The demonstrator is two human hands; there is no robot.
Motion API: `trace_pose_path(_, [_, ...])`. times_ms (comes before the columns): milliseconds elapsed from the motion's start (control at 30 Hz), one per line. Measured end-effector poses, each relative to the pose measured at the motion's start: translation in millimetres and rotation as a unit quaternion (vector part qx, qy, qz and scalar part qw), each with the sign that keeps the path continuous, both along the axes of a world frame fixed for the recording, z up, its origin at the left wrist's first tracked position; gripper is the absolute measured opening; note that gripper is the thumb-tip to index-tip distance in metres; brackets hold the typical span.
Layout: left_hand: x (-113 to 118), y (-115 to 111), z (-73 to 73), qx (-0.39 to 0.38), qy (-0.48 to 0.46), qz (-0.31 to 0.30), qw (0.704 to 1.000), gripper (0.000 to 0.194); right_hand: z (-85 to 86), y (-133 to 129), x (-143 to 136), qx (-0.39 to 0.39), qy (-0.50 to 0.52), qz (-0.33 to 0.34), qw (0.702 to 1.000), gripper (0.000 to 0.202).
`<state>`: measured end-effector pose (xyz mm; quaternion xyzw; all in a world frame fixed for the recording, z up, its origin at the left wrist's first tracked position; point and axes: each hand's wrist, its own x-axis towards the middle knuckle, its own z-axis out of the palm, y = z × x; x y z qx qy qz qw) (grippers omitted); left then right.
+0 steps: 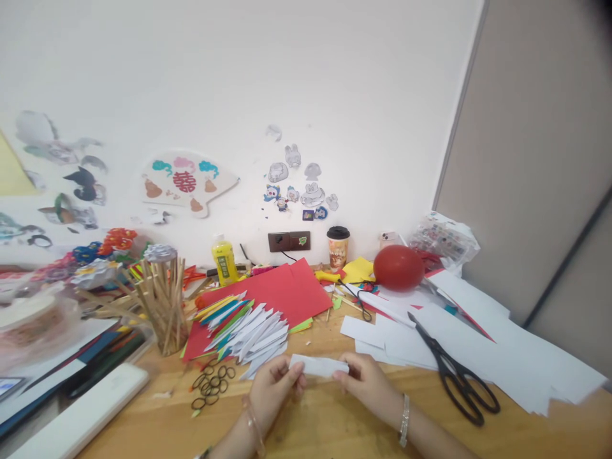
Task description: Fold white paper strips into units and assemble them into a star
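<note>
A narrow strip of white paper (319,366) is stretched between my two hands, just above the wooden table. Its left end is pinched in my left hand (277,382), and my right hand (363,382) grips the other end between thumb and fingers. Beyond my left hand lies a fan of folded white paper strips (261,335), with yellow, blue and green folded strips (224,315) beside it. Several black rubber rings (213,386) rest left of my left hand. Flat white paper pieces (368,335) lie behind my right hand.
Black-handled scissors (459,370) lie on white sheets (507,338) at the right. Red paper (282,287) covers the middle back. A holder of wooden sticks (165,306), a yellow bottle (224,260), a lidded cup (338,248) and a red balloon (399,268) stand around the back.
</note>
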<state>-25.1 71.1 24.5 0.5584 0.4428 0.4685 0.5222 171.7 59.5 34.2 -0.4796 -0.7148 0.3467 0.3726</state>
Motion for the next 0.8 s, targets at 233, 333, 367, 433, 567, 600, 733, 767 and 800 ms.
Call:
trace_pose_path(233, [2.2,2.0,5.4,-0.084,-0.091,-0.012,0.992,0.044,-10.7,5.0,3.1,0.069,-0.062,-0.040,0.995,0.027])
trace_pose_path(333, [10.7,-4.0,3.5,-0.176,-0.125,-0.047,0.975,0.051,-13.1,2.1,-1.9,0.148,-0.132,-0.062,0.978,0.028])
trace_pose_path(367, [13.9,-6.7,2.6,-0.187,-0.124,-0.068,0.972,0.051,-12.7,0.0,-4.2,0.178,-0.157,-0.051,0.970,0.028])
trace_pose_path(433, [19.4,-11.5,1.3,-0.187,-0.119,-0.101,0.970,0.051,-10.6,-5.1,-8.8,0.233,-0.198,-0.011,0.952,0.031])
trace_pose_path(567, [20.7,-13.7,1.6,-0.194,-0.146,-0.083,0.967,0.050,-5.5,-11.6,-11.6,0.285,-0.202,0.044,0.936,0.036])
trace_pose_path(600, [19.2,-12.7,1.6,-0.196,-0.154,-0.077,0.965,0.050,-4.5,-12.0,-10.9,0.283,-0.192,0.048,0.938,0.036])
trace_pose_path(733, [13.7,-8.6,0.4,-0.200,-0.153,-0.083,0.964,0.048,-1.8,-12.0,-8.6,0.243,-0.175,0.055,0.953,0.030])
trace_pose_path(767, [13.3,-8.6,0.5,-0.200,-0.150,-0.086,0.964,0.048,-1.4,-12.0,-8.7,0.230,-0.176,0.055,0.956,0.026])
trace_pose_path(800, [13.3,-9.3,1.1,-0.198,-0.150,-0.089,0.965,0.047,-1.3,-12.1,-9.2,0.218,-0.176,0.052,0.959,0.023])
